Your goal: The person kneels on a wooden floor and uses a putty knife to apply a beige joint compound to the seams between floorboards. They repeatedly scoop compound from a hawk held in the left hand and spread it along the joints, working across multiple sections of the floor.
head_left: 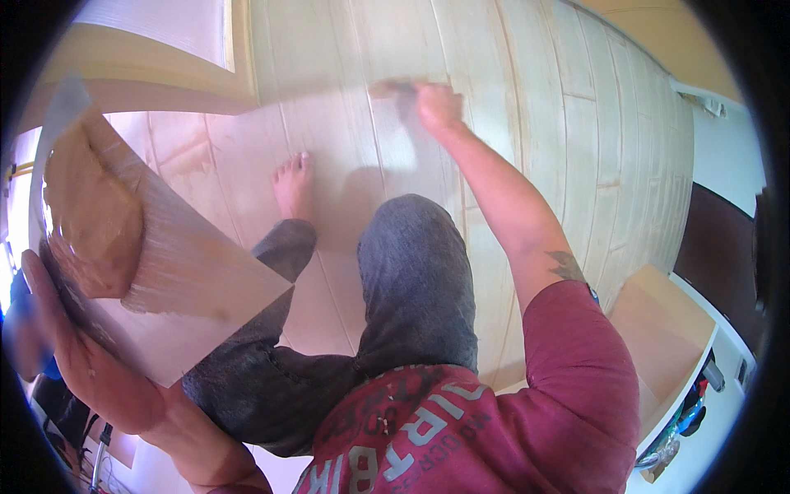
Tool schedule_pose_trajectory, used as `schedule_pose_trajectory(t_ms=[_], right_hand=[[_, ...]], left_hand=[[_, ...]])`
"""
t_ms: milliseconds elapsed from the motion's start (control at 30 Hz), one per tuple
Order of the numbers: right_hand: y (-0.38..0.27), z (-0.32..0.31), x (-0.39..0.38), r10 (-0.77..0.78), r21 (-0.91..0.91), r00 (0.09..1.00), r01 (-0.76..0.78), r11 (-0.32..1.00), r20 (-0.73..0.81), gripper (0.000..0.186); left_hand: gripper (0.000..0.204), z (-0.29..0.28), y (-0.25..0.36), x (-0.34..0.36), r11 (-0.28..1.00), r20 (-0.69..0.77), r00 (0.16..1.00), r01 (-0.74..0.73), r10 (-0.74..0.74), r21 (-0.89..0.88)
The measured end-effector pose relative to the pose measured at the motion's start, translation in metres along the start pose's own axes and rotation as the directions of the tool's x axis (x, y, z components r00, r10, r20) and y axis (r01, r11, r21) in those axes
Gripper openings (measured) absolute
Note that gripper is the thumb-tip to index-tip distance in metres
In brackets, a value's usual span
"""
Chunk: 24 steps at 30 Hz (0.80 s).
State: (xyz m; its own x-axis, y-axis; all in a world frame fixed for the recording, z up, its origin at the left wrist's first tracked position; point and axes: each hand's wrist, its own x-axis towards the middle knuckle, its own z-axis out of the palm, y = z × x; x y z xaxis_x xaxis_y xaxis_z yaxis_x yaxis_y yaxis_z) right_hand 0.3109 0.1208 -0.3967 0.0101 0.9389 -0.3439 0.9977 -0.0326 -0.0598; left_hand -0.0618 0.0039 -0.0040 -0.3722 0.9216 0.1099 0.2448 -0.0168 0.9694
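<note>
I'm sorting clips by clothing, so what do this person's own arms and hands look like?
The left hand and right hand wear no gloves. The right arm has a short maroon sleeve, with a dark, tattoo-like marking just below its hem. The left forearm is bare.

Floor (592, 123): I see it bright, pinkish at left, softly shadowed
Tan paste (92, 210): shiny glints
View: bent edges, black rim
</note>
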Motion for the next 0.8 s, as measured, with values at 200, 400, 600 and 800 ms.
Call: schedule_pose_trajectory(t_ms=[200,400,600,800], right_hand=[[-0.003,0.01,0.037,0.123,0.128,0.991,-0.129,0.983,0.051,0.032],[-0.07,0.015,-0.016,-0.073,0.194,0.981,0.036,0.98,0.182,0.03],[-0.008,-0.017,-0.054,0.188,0.208,0.963,-0.228,0.951,0.196,0.032],[0.04,-0.002,-0.016,0.471,0.268,0.882,-0.449,0.852,-0.023,0.032]], left_hand=[[0.048,-0.004,-0.002,-0.002,0.988,-0.077,0.991,0.098,-0.108,-0.12],[0.054,0.002,-0.003,0.0,0.973,0.044,0.991,0.132,-0.126,-0.189],[0.054,0.008,0.005,-0.004,0.936,0.088,0.981,0.193,-0.174,-0.295],[0.051,0.008,0.001,-0.004,1.0,0.047,0.999,-0.011,0.011,0.013]])
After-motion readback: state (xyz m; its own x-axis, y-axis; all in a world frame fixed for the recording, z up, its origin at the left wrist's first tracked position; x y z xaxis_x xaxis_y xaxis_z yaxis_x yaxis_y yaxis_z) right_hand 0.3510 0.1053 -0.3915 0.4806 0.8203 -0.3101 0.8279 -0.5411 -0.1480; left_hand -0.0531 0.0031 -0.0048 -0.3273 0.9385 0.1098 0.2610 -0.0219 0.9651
